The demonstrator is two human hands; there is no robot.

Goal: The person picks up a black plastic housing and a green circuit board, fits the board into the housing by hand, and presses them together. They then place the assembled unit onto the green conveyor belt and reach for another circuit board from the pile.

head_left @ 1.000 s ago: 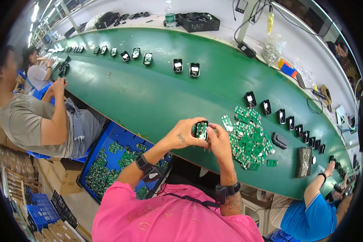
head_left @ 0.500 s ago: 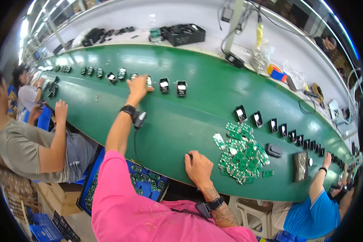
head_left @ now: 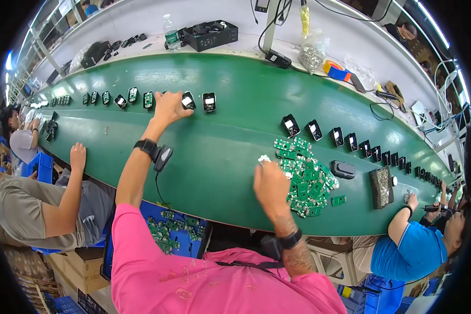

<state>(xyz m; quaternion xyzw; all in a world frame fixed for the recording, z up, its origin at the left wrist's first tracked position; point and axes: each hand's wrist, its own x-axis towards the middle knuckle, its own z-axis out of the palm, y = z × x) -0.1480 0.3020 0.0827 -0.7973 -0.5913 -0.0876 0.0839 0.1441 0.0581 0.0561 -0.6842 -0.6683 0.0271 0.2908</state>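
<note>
My left hand [head_left: 168,108] reaches to the row of small black housings at the far side of the green table. Its thumb and fingers close on one black housing [head_left: 188,101], which is slightly tilted and has a white patch inside. Another black housing [head_left: 209,102] stands just right of it. Left of my hand sits a housing with a green circuit board [head_left: 148,100] in it; my fingers hide part of the row. My right hand [head_left: 272,186] pinches a small circuit board [head_left: 265,158], mostly hidden, at the left edge of a loose pile of green circuit boards [head_left: 309,180].
More black housings [head_left: 314,130] run in a line to the right. A black oblong device [head_left: 343,169] and a dark rectangular block [head_left: 381,188] lie beyond the pile. Co-workers sit on both sides. A blue tray [head_left: 186,242] of boards is below the table edge.
My left hand has shifted from one housing to its right-hand neighbour. My right hand has left the table's near edge, gone forward to the pile and closed on a board. The view has shifted.
</note>
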